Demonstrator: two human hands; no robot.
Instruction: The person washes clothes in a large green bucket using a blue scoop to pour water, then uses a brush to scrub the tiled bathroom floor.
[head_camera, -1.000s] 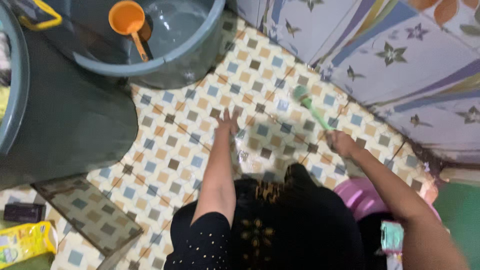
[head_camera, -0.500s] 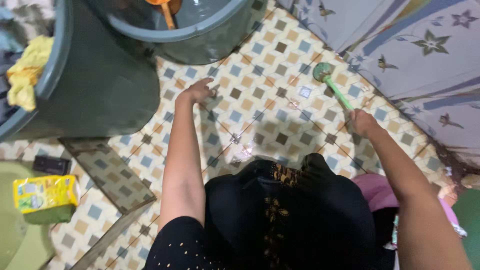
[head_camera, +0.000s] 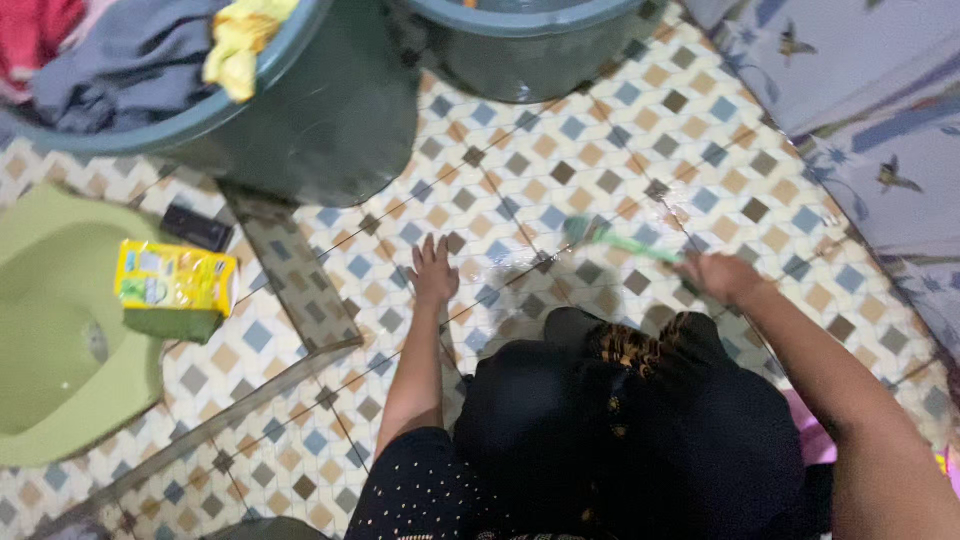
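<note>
My right hand (head_camera: 722, 275) grips the handle of a green scrub brush (head_camera: 610, 238), whose head rests on the wet patterned floor tiles (head_camera: 640, 130) in front of my knees. My left hand (head_camera: 433, 270) lies flat on the tiles with its fingers spread, a little left of the brush head. My dark clothing (head_camera: 610, 430) fills the lower middle of the view.
A large grey basin (head_camera: 330, 110) with clothes and a yellow cloth (head_camera: 240, 40) stands at the upper left, a second grey tub (head_camera: 530, 40) at the top. A green floor toilet (head_camera: 60, 330) carries a yellow packet (head_camera: 175, 278). Floral wall tiles (head_camera: 880, 100) run along the right.
The brush has swept from near the wall toward me and to the left. My left hand has slid back nearer my body. The view has shifted, showing the green toilet.
</note>
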